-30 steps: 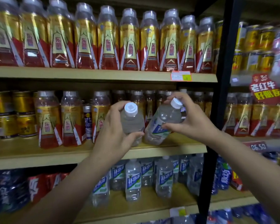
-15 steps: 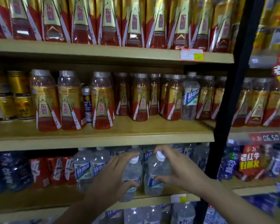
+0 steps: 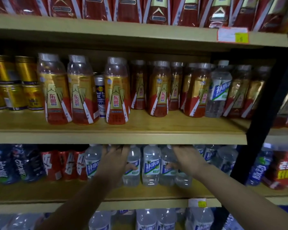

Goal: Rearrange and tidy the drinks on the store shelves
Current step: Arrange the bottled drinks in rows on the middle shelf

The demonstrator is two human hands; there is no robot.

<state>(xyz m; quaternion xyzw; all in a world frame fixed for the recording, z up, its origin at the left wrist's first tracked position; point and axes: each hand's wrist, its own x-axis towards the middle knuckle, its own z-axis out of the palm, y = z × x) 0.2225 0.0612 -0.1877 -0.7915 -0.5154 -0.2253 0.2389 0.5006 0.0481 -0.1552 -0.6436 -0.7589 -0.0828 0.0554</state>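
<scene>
Both hands reach into the lower shelf (image 3: pixel 140 191), among a row of clear water bottles with blue-and-white labels. My left hand (image 3: pixel 114 161) grips one clear bottle (image 3: pixel 133 155), its thumb across the label. My right hand (image 3: pixel 188 161) grips another clear bottle (image 3: pixel 167 156), thumb on its label. A third clear bottle (image 3: pixel 151 163) stands between the two. Both held bottles are upright, with their bases at the shelf board. On the middle shelf (image 3: pixel 106 137) a stray clear bottle (image 3: pixel 219 90) stands among red-and-gold bottles (image 3: pixel 116 93).
A blue-and-silver can (image 3: pixel 100 95) sits between red-and-gold bottles on the middle shelf, gold cans (image 3: pixel 12 83) at its left. Red cans (image 3: pixel 63 163) and dark blue bottles (image 3: pixel 15 163) fill the lower shelf's left. A black upright post (image 3: pixel 263 113) bounds the right side.
Both hands carried their clear bottles down from in front of the middle shelf and pushed them into the row on the lower shelf. The view moved closer.
</scene>
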